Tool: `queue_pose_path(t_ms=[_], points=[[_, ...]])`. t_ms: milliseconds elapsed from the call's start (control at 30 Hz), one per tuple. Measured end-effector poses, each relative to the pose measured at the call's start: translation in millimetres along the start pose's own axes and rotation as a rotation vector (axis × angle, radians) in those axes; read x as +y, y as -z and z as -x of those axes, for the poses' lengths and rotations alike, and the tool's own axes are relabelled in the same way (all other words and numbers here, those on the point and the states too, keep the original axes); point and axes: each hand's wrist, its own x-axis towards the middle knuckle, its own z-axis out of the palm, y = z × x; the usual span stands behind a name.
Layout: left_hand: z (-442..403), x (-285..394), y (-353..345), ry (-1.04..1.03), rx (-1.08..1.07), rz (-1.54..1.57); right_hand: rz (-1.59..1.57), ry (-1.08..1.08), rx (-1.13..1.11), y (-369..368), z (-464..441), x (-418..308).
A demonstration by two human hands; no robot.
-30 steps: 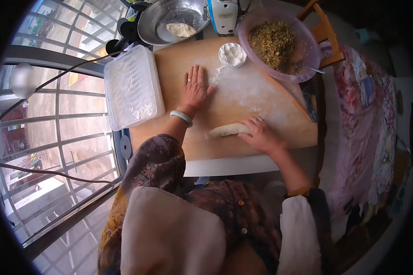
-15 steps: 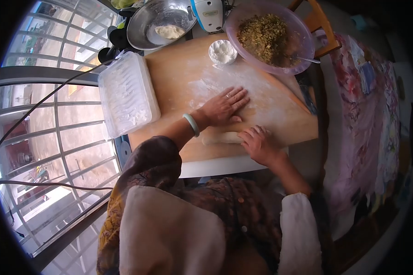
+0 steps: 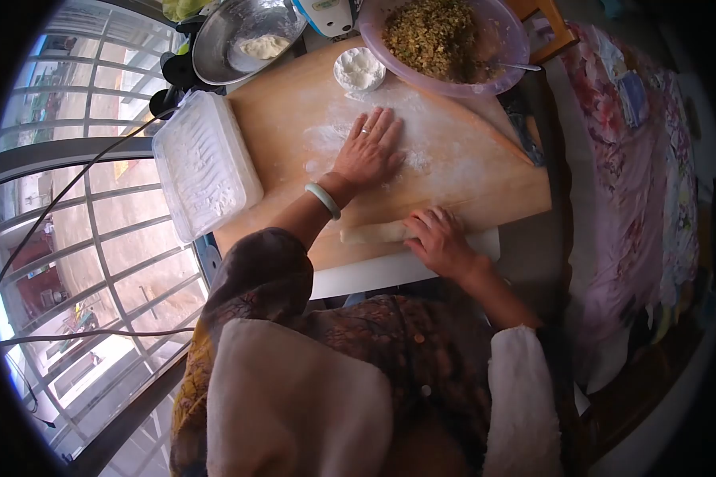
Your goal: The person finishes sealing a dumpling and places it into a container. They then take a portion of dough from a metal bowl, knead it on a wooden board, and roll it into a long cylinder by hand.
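My left hand (image 3: 369, 151), with a pale bangle at the wrist, lies flat on the floured wooden board (image 3: 282, 103), its fingers stretched out. Loose white flour (image 3: 334, 137) is spread beside and under it. Nearer my body, a pale dough roll (image 3: 374, 232) rests on the board close to its front edge. The fingers of my right hand (image 3: 441, 241) curl over the roll's right end and hide it. Beyond my left fingertips stands a small white bowl of flour (image 3: 359, 71).
A flour-dusted plastic tray (image 3: 207, 163) is on the left by the barred window. At the back are a metal bowl (image 3: 211, 56) with a dough lump (image 3: 264, 47) and a pink bowl (image 3: 374, 36) of chopped filling (image 3: 433, 40). A wooden chair (image 3: 561, 40) stands back right.
The view has shifted slightly. My left hand has slid a little away from my body over the flour, and the gap between it and the dough roll is wider. My right hand stays on the roll.
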Motion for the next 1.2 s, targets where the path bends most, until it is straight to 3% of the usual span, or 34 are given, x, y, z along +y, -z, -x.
queue_pose_path(t_ms=[133, 233, 367, 467, 567, 600, 700, 833, 933, 1133, 1200], points=[[-20, 43, -10, -0.256, -0.025, 0.071, -0.025, 0.016, 0.003, 3, -2, -2], [-3, 34, -6, -0.46, -0.112, 0.105, -0.034, 0.051, 0.009, 5, -1, -3], [55, 1, 18, -0.534, -0.168, 0.144, -0.028, 0.1, 0.005, 4, 5, 3], [103, -21, 28, -0.527, -0.18, 0.15, -0.027, 0.068, 0.022, 1, 9, 4], [121, -28, 44, -0.299, -0.03, 0.05, -0.008, -0.001, 0.008, -1, 10, 9], [124, -20, 43, -0.132, 0.036, 0.057, -0.002, -0.027, -0.007, -2, 12, 11], [123, 21, 54, 0.042, -0.024, 0.301, 0.01, -0.04, -0.045, -6, 16, 21], [135, 57, 34, -0.028, -0.073, 0.258, -0.09, -0.094, -0.084, -9, 3, 28], [129, 42, 30, 0.071, 0.015, 0.241, -0.217, -0.15, -0.203, 19, -33, 23], [78, -6, 52, 0.103, 0.11, 0.046, 0.04, 0.044, 0.099, 24, -104, 42], [72, -23, 48, 0.036, 0.127, 0.042, -0.058, -0.022, 0.013, 25, -111, 56]])
